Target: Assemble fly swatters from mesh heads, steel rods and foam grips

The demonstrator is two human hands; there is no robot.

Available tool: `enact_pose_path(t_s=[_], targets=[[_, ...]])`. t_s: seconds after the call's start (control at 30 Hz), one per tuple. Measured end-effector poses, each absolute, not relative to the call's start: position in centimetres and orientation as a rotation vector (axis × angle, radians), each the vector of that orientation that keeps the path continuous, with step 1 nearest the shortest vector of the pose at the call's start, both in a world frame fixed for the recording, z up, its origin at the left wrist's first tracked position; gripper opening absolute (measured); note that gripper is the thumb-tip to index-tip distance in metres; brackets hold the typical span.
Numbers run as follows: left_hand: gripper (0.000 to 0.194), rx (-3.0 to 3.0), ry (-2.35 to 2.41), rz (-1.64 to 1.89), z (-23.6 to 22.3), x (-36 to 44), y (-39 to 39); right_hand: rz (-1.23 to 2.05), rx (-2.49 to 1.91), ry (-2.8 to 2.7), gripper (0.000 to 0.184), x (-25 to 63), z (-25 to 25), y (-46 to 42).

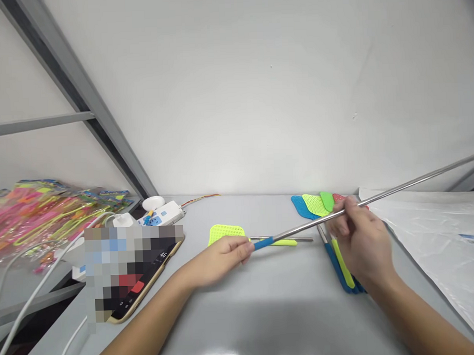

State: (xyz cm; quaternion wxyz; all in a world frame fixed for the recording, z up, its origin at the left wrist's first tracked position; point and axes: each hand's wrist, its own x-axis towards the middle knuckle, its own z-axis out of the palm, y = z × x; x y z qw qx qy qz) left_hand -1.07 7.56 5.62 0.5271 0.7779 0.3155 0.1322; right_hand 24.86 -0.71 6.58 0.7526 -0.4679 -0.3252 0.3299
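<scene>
My left hand (224, 258) is closed around the blue grip of a long, thin metal rod (308, 224). The rod slants up to the right and leaves the frame, so its far end is out of sight. Further along it, the fingers of my right hand (361, 235) pinch the bare metal. Behind my left hand lies a yellow-green fly swatter (226, 232) with a perforated head, partly covered by the hand. Beside and under my right hand is a fanned stack of fly swatters (315, 205) in blue, yellow, green and red, their grips pointing towards me.
At left, a phone (155, 273), partly pixelated, rests near a white power strip (166, 215) and white cables (42, 282). Colourful packaged goods (47, 215) are piled beyond the grey table's left edge. White plastic sheeting (437, 238) covers the right side. A wall stands behind.
</scene>
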Motion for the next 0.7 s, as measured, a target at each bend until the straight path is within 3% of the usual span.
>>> enact_pose_path(t_s=[0.13, 0.4, 0.7], targets=[[0.044, 1.528, 0.778, 0.609, 4.0, -0.3, 7.9, 0.638, -0.961, -0.645, 0.026, 25.3, 6.6, -0.3], [0.033, 1.200, 0.805, 1.325, 4.9, -0.2, 8.5, 1.071, -0.907, -0.544, 0.023, 21.4, 4.5, -0.3], [0.034, 1.195, 0.836, 1.504, 5.0, 0.2, 7.8, 1.254, -0.838, -0.543, 0.024, 21.1, 4.6, -0.6]])
